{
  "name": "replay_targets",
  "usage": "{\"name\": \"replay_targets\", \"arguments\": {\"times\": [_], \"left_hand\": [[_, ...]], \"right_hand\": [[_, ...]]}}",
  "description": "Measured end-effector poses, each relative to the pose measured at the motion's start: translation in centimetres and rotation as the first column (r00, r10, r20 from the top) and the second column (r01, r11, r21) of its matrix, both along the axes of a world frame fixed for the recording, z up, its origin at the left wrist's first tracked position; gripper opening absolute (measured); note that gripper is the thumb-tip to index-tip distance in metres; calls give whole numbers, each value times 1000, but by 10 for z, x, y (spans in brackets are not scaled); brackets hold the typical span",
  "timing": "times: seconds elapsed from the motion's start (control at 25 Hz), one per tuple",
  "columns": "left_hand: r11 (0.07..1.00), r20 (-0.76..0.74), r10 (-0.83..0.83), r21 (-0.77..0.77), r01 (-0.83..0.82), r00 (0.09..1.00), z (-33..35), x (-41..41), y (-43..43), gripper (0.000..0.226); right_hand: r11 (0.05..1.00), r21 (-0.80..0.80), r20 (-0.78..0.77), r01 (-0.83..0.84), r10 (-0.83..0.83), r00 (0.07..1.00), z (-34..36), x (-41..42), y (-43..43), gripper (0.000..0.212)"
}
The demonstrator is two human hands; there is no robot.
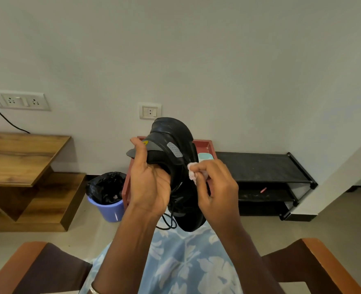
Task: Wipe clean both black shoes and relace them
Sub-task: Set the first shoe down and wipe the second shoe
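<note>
Hands: left grips shoe, right wipe.

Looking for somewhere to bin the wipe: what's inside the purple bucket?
A black bag lines the bucket, and a small pale scrap lies inside. The bag's folds and the near rim hide the bottom.
</note>
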State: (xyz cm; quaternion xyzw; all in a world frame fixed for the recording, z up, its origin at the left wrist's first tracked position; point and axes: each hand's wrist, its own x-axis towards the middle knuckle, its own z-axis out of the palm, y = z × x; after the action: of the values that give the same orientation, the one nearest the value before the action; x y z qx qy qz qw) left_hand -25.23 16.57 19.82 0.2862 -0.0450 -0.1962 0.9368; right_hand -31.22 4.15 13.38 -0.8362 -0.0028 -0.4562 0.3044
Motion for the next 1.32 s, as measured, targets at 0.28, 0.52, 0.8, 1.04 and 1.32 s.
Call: {"name": "replay_targets", "arguments": {"times": [0.28, 0.52, 0.8, 1.04, 1.32], "left_hand": [[1000, 29, -26, 15, 26, 999, 5, -1, 0, 69], [995, 49, -93, 33, 91, 994, 5, -12, -7, 71], [998, 29, 29, -47, -28, 999, -5, 11, 6, 68], [998, 14, -41, -41, 42, 999, -5, 5, -1, 69], [994, -3, 17, -112, -17, 1000, -8, 16, 11, 68]], "right_hand": [[998, 29, 50, 58, -59, 997, 24, 11, 5, 12], [993, -99, 70, 71, -65, 995, 55, 27, 2, 16], [992, 89, -93, 89, -81, 992, -15, -7, -16, 17], [996, 45, 10, 72, -72, 997, 44, 22, -2, 15], [998, 53, -184, 16, -6, 983, 20, 2, -14, 14]]}}
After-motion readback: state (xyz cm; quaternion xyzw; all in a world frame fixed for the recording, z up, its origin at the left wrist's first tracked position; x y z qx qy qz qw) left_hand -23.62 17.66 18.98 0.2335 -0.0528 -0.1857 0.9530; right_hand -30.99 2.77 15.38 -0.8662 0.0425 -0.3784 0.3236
